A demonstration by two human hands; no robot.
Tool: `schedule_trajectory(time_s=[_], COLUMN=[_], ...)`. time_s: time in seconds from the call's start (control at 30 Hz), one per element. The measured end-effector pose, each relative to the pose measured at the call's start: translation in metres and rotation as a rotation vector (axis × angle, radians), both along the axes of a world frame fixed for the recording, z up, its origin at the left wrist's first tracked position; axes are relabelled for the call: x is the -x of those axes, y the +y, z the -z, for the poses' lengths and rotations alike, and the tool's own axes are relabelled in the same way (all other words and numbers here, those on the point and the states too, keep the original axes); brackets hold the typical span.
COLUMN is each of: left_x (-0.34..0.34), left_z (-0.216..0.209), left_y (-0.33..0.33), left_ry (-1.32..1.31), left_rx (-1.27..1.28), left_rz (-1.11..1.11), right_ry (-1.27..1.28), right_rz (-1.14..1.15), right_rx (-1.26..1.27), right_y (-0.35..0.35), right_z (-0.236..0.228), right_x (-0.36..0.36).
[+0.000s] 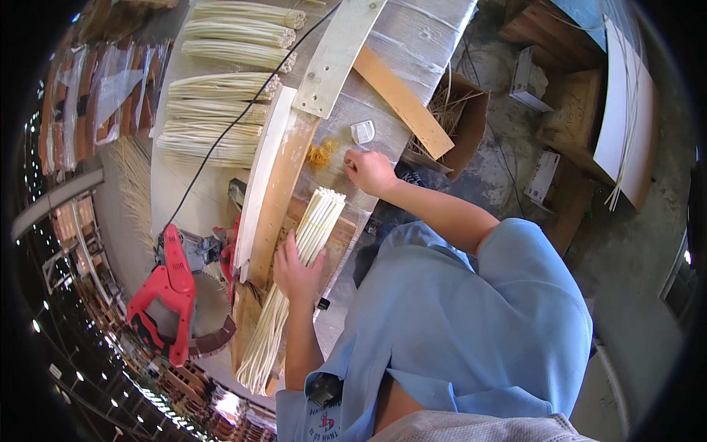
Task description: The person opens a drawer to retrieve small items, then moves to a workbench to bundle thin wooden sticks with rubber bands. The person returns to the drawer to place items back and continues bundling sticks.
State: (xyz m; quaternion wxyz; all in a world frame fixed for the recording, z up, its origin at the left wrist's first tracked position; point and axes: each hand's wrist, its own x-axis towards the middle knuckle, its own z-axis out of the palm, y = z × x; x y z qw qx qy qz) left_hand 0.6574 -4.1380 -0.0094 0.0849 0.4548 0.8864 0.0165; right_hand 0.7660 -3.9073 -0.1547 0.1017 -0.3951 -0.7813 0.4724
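Note:
A long bundle of pale cane sticks (320, 217) lies slanting along the near side of the workbench, its cut ends even at the far end. My left hand (298, 269) is wrapped round the middle of it, fingers spread over the sticks. Beyond those cut ends, to the right, my right hand (368, 171) is closed just above the plastic-covered bench top; whatever its fingertips hold is hidden. A small white object (362, 132) sits just past this hand. To its left is a loose heap of yellow rubber bands (322, 153).
A red circular saw (169, 295) with a large blade stands at left, its black cable crossing the bench. Wooden boards (266, 177) form a raised fence beside the bundle. More cane bundles (213, 110) lie behind it. Right of the bench is a cardboard box (471, 125) of offcuts.

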Motion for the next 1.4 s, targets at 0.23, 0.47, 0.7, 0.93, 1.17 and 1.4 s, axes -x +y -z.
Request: schedule_trajectory(time_s=[0.23,0.47,0.7,0.93,1.17,1.4], left_x=[0.0,0.002,0.002,0.002,0.001,0.001], left_z=[0.002,0.002,0.001,-0.009,-0.025,-0.023], left_y=[0.004,0.004,0.001,0.002,0.005,-0.009], left_ry=[-0.023,-0.02,-0.008,-0.057,-0.091,-0.124], left_rx=[0.028,-0.016,-0.006,0.041,0.093,-0.01], left_rz=[-0.044,-0.027,-0.031,-0.089,-0.09,-0.098], right_ry=[-0.168,-0.207,-0.262,-0.234,0.146,0.269], right_rz=[0.005,0.042,0.052,0.175,0.222,0.084], right_rx=[-0.039,-0.065,-0.095,-0.042,0.145,0.405], right_y=[0.011,0.017,0.019,0.018,0.027,0.03], right_z=[0.006,0.007,0.011,0.006,-0.001,-0.033], right_x=[0.039,0.048,0.067,0.072,0.061,0.038])
